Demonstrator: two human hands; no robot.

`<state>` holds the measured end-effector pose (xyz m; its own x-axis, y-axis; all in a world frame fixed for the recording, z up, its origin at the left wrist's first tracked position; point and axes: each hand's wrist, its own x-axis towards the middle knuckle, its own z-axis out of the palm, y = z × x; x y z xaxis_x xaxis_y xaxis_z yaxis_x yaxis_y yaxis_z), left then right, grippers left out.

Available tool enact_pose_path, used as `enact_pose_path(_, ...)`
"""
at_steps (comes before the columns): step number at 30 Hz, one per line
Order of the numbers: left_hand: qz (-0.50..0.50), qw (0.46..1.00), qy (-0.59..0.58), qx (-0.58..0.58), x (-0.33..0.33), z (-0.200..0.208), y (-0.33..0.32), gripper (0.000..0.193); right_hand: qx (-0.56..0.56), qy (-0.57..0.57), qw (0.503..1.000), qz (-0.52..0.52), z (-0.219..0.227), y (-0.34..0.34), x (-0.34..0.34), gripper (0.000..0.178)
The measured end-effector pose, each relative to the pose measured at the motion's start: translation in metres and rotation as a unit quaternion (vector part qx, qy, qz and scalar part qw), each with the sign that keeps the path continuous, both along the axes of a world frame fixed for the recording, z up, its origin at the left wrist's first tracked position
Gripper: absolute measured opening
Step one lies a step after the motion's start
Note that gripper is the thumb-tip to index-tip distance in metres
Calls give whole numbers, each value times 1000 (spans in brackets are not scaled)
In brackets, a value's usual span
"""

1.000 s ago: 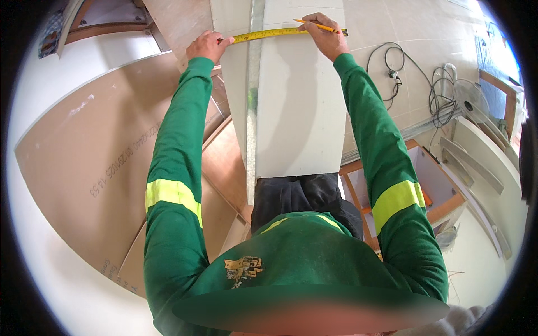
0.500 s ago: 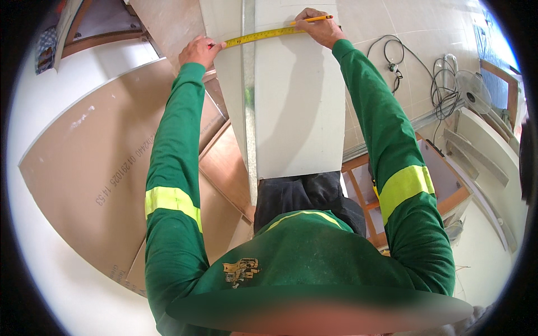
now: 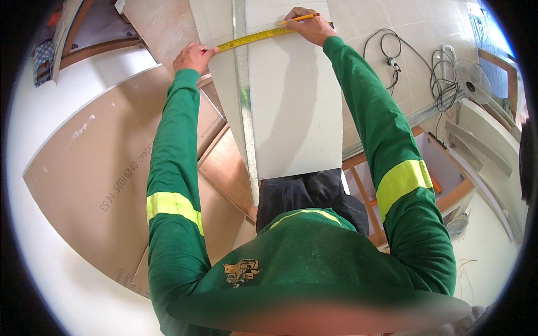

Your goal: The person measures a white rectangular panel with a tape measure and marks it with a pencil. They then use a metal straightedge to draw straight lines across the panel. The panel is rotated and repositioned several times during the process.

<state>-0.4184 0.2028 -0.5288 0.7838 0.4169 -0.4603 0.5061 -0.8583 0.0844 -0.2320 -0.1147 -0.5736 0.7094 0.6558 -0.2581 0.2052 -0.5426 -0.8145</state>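
Observation:
A yellow tape measure blade (image 3: 249, 40) stretches crosswise over a pale white board (image 3: 297, 123) in front of me. My left hand (image 3: 193, 57) is closed at the blade's left end, with a small red bit showing between the fingers; the tape's case is hidden. Near the blade's right end, my right hand (image 3: 309, 27) pinches an orange pencil (image 3: 302, 18) and rests over the blade. A dark tip of the tape shows just beyond that hand. Along the board's left side runs a long metal strip (image 3: 245, 101), with another pale panel beside it.
Large brown boards (image 3: 95, 151) lean at the left. On the tiled floor to the right lie a black cable (image 3: 392, 42) and a fan (image 3: 472, 80). A wooden-framed cabinet (image 3: 448, 173) stands behind my right arm, near grey offcut strips (image 3: 479, 148).
The view has shifted slightly, so the board and both hands sit a little further left. My right hand has moved slightly against the board; both hands keep their grip.

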Motion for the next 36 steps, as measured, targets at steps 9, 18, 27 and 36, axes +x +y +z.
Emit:
enact_pose_path(9,-6,1000,15,9,2,-3,3,53,-23,-33,999,26,-10,1,-2,29)
enact_pose_path(18,-15,1000,22,4,3,-3,4,56,-53,-30,998,30,-7,2,-3,31)
enact_pose_path(27,-14,1000,26,8,4,-2,3,55,-37,-114,991,60,-16,1,-3,25)
enact_pose_path(36,-11,1000,23,0,1,-1,1,56,-49,-86,995,20,-18,1,-5,27)
